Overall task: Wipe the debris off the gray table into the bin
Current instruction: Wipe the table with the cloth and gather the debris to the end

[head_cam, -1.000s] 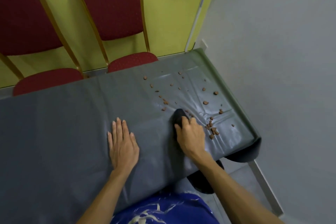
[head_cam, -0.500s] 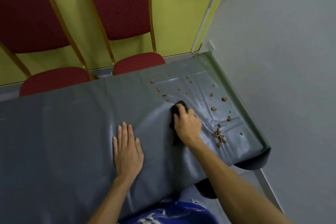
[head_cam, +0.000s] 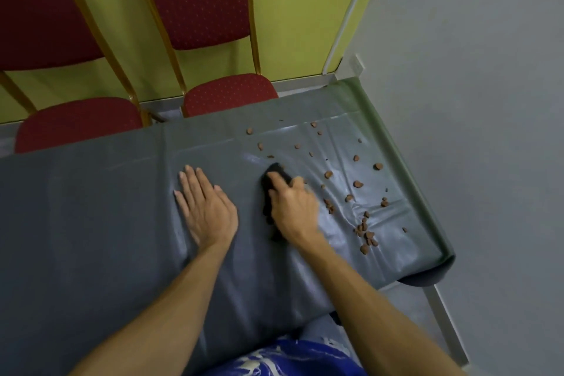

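A gray cover lies over the table (head_cam: 91,223). Brown crumbs of debris (head_cam: 355,184) are scattered over its right part, with a denser cluster (head_cam: 365,232) near the front right. My right hand (head_cam: 294,210) presses a black cloth (head_cam: 270,189) onto the table just left of the crumbs. My left hand (head_cam: 203,207) lies flat on the cover, fingers apart, a little left of the cloth. A dark rim (head_cam: 422,278), perhaps the bin, shows below the table's front right corner, mostly hidden.
Two red chairs with gold frames (head_cam: 201,9) stand behind the table against a yellow-green wall. A gray wall (head_cam: 473,101) runs along the table's right end. Blue clothing (head_cam: 290,357) shows at the bottom.
My right hand has pushed the cloth away from me toward the far scattered crumbs, and several crumbs now lie in a cluster at the front right. My left hand stays flat.
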{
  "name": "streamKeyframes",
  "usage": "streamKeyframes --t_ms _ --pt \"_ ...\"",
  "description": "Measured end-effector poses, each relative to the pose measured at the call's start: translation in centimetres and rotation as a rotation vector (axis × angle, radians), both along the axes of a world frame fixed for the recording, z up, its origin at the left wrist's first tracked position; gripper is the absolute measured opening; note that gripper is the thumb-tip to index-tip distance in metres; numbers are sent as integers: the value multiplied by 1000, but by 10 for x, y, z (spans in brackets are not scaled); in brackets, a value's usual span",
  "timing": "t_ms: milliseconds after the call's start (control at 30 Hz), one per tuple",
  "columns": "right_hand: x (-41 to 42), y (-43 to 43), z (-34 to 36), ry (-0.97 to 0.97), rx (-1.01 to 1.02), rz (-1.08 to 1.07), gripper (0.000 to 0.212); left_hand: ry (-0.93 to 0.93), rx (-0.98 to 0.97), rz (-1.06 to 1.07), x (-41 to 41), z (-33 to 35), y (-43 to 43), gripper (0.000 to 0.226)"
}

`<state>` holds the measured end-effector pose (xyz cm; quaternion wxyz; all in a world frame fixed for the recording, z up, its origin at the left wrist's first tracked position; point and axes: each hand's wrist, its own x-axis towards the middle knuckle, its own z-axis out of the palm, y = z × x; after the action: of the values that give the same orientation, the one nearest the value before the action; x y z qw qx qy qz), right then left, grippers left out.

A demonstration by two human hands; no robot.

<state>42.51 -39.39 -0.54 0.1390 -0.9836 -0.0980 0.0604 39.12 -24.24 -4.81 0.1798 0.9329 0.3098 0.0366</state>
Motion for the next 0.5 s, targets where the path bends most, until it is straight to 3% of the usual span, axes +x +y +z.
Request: streamKeyframes --t_ms 133,367,500 --pt "21 -50 8 14 -31 -169 36 15 24 20 2 0 -1 58" --pt "13 45 12 80 117 171 42 45 72 37 5 -6 -1 60" --pt "32 58 3 107 116 160 43 59 92 47 6 -4 -3 59"
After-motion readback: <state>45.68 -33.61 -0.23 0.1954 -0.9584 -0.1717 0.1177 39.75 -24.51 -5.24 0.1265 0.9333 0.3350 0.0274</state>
